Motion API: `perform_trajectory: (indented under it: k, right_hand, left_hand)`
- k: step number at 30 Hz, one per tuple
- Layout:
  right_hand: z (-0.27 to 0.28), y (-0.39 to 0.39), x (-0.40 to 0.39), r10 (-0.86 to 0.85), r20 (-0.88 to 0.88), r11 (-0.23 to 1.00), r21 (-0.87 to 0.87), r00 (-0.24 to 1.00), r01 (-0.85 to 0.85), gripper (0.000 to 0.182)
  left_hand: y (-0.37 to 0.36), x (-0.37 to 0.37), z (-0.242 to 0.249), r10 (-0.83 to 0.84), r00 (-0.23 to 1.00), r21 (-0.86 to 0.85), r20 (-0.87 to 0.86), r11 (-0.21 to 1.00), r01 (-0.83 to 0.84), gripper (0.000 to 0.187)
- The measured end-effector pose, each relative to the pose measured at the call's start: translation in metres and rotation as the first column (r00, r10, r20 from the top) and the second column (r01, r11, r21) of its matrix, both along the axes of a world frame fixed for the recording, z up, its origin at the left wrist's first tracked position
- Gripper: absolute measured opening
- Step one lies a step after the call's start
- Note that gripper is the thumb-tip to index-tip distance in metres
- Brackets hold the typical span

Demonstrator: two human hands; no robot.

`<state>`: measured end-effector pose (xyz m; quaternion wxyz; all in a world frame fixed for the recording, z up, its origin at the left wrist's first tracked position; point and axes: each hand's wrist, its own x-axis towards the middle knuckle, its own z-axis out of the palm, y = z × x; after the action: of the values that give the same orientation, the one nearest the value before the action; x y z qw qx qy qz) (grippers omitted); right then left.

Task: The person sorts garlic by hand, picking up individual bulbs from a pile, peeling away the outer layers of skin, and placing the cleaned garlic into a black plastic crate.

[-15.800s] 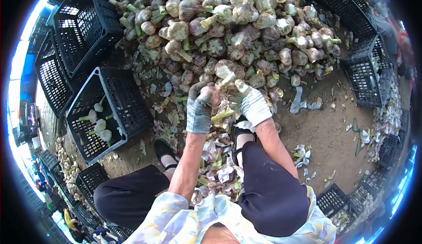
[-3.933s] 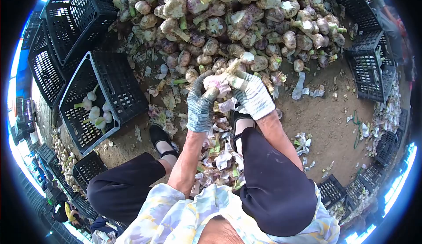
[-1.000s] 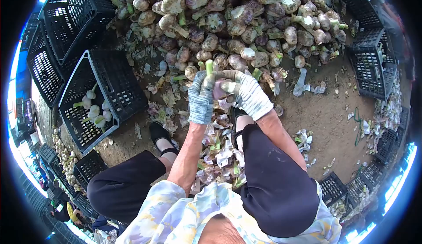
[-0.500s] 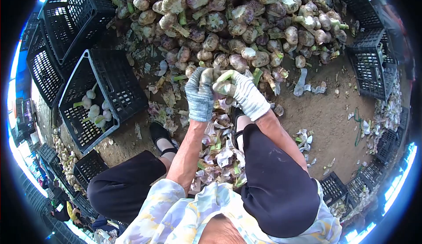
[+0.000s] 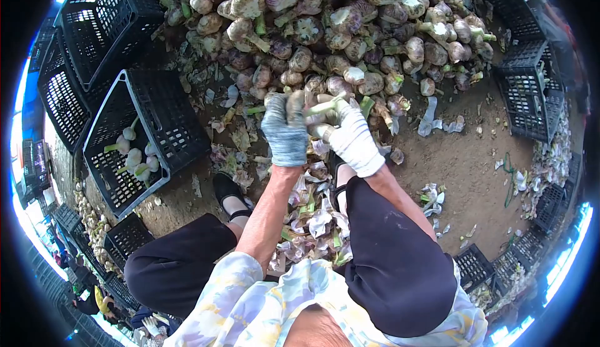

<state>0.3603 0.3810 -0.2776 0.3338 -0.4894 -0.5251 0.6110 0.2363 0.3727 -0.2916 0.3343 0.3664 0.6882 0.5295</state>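
Note:
Both my hands wear striped knit gloves and meet in front of the garlic pile (image 5: 325, 28). My right hand (image 5: 353, 137) is closed round a garlic bulb with a pale green stem (image 5: 325, 107); fingers cover most of the bulb. My left hand (image 5: 284, 131), its glove greyer and dirtier, curls its fingers at the left side of this bulb. Exactly what its fingertips pinch is partly hidden. Below the hands, peeled garlic skins (image 5: 319, 222) lie heaped between my feet.
A black crate (image 5: 178, 125) tilts at the left, with several cleaned garlic bulbs (image 5: 134, 159) inside. More black crates (image 5: 103, 28) are stacked behind it. Another crate (image 5: 528, 97) stands at the right. Loose skins and a green string (image 5: 509, 172) lie on the dirt floor. Other people (image 5: 94, 300) are at lower left.
The fingers of my left hand have spread slightly and shifted on the bulb. My right hand has turned and moved a little down and left, its fingers regripping round the stem.

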Motion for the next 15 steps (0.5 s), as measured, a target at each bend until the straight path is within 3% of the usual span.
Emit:
perform_trajectory:
  k: [1, 3, 4, 5, 7, 8, 9, 10, 11, 12, 13, 15]
  right_hand:
    - [0.001, 0.002, 0.001, -0.003, 0.001, 1.0, 0.0, 1.0, 0.003, 0.038]
    - [0.004, 0.009, 0.001, -0.115, -0.218, 0.914, -0.406, 0.969, 0.017, 0.034]
    - [0.002, 0.009, 0.001, -0.159, -0.298, 0.943, -0.328, 0.941, 0.056, 0.029]
    - [0.001, 0.017, 0.005, -0.107, -0.128, 0.946, -0.319, 0.986, 0.061, 0.031]
    - [-0.021, 0.023, 0.01, -0.014, 0.152, 0.99, -0.133, 0.988, 0.035, 0.032]
    - [-0.022, 0.022, 0.009, 0.043, 0.144, 0.998, -0.057, 0.989, -0.035, 0.032]
    - [-0.021, 0.021, 0.008, 0.1, 0.14, 0.994, 0.02, 0.985, -0.103, 0.032]
    - [-0.018, 0.022, 0.011, 0.103, 0.115, 0.994, 0.03, 0.988, -0.107, 0.032]
    - [-0.005, 0.02, 0.012, -0.011, -0.16, 0.985, -0.174, 0.987, -0.018, 0.031]
    - [0.003, 0.018, 0.014, -0.029, -0.162, 0.973, -0.229, 0.986, -0.009, 0.031]
    - [0.007, 0.017, 0.016, -0.049, -0.163, 0.959, -0.283, 0.985, 0.0, 0.031]
    - [-0.003, 0.012, 0.014, 0.052, 0.011, 0.994, -0.093, 0.999, -0.051, 0.023]
  left_hand:
    - [0.0, 0.0, 0.002, -0.003, 1.0, 0.0, 0.001, 1.0, 0.003, 0.018]
    - [0.0, -0.001, 0.006, -0.043, 0.998, -0.035, 0.049, 0.998, 0.045, 0.014]
    - [0.007, 0.0, 0.015, 0.018, 0.929, -0.082, 0.369, 0.997, 0.013, 0.013]
    - [0.009, -0.008, 0.014, 0.039, 0.885, -0.101, 0.465, 0.995, 0.009, 0.02]
    - [0.006, -0.028, -0.035, 0.09, 0.593, -0.118, 0.8, 0.993, 0.009, 0.035]
    - [0.008, -0.033, -0.031, 0.062, 0.282, -0.114, 0.957, 0.978, 0.173, 0.061]
    - [0.009, -0.031, -0.028, -0.025, 0.175, -0.047, 0.984, 0.918, 0.394, 0.078]
    - [0.007, -0.032, -0.022, -0.066, 0.247, -0.033, 0.967, 0.926, 0.376, 0.083]
    - [0.003, -0.032, -0.018, -0.103, 0.317, -0.02, 0.943, 0.933, 0.361, 0.089]
    - [0.0, -0.026, -0.016, -0.153, 0.365, 0.026, 0.918, 0.943, 0.331, 0.077]
    - [-0.001, -0.023, -0.012, -0.059, 0.482, -0.098, 0.874, 0.95, 0.295, 0.056]
    - [-0.005, -0.023, -0.043, -0.187, 0.638, -0.079, 0.747, 0.928, 0.364, 0.049]
